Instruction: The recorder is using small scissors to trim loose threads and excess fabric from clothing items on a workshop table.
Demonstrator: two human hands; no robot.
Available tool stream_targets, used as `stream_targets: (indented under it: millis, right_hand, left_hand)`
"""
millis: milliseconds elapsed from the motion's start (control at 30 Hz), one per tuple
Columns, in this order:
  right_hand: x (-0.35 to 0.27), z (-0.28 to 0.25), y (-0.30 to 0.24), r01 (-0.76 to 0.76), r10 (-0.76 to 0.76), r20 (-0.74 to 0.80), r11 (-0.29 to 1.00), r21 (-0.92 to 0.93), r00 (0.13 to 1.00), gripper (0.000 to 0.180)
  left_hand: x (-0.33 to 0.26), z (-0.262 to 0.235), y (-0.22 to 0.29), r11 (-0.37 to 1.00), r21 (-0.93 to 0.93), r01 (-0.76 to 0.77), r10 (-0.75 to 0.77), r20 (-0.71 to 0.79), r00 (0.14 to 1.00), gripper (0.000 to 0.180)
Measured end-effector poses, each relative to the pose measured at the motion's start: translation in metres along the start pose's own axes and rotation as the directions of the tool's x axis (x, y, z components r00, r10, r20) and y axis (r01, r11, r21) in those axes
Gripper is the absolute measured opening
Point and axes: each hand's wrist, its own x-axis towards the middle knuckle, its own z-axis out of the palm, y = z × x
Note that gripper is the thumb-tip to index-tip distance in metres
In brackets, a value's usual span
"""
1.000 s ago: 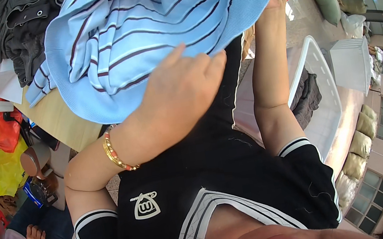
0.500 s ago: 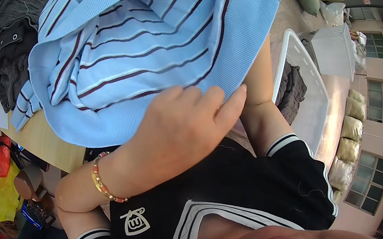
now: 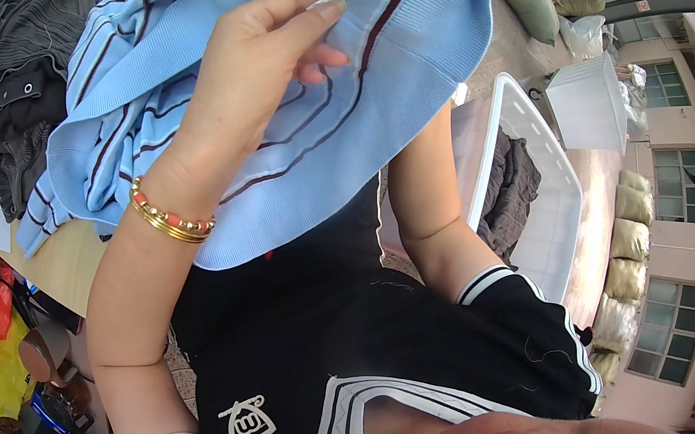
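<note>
Two hands logged: my left hand (image 3: 253, 77) pinched the blue striped shirt (image 3: 397, 73), raised and unfolded; my right hand sat hidden behind it, grip untellable. Beyond: grey garments (image 3: 10, 98), white basket (image 3: 543, 186).

Pale building wall with windows (image 3: 667, 328), stacked sacks (image 3: 629, 213), white crate (image 3: 543, 186), bright daylight

Bin (image 3: 536, 142) right of shirt (image 3: 397, 73)

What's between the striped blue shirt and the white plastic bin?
In the head view, the person's right forearm crosses between the striped blue shirt and the white plastic bin.
</note>
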Motion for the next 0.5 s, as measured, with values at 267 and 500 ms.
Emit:
stream_targets:
  millis: [267,500]
  right_hand:
    - [0.003,-0.004,-0.007,-0.160,0.160,-0.019,0.986,-0.036,0.987,0.033]
    - [-0.048,0.051,0.053,0.006,0.015,0.016,0.504,-0.863,1.000,0.036]
  left_hand:
    - [-0.075,-0.039,0.027,0.866,-0.478,-0.147,0.113,-0.099,0.989,0.031]
    - [-0.123,-0.072,-0.004,0.970,-0.188,-0.154,0.073,-0.382,0.922,0.023]
